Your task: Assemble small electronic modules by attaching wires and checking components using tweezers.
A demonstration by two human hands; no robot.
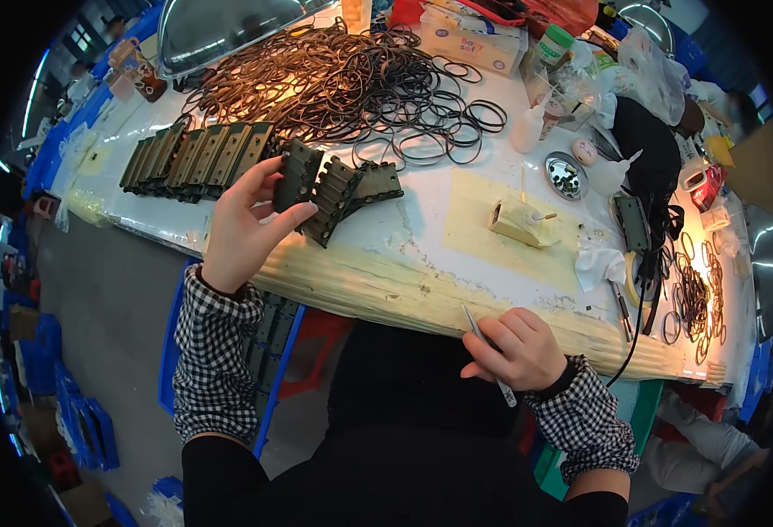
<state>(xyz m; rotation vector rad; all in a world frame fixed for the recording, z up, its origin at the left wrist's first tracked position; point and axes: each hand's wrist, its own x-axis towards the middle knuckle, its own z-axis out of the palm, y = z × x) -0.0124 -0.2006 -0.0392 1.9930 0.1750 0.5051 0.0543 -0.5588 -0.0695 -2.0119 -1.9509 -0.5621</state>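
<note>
My left hand point(250, 220) is closed on a dark green rectangular plastic part point(297, 178), its thumb and fingers on the edges. Right beside that part lie more dark green ribbed parts point(373, 184), some leaning on one another. Past my left hand stands a row of similar green parts point(219, 156), packed side by side. My right hand point(520, 351) grips metal tweezers point(506, 393) near the table's front edge. The tweezers' pointed end shows above the fingers and their wide end below; nothing is visible at the tips.
A tangled heap of black rubber rings point(342, 83) covers the far table. A small cream block point(520, 224) with a stick rests on yellow paper point(465, 211). To the right are a round metal dish point(565, 176), black cables point(654, 255) and more rings point(693, 303). A blue crate point(276, 378) stands below.
</note>
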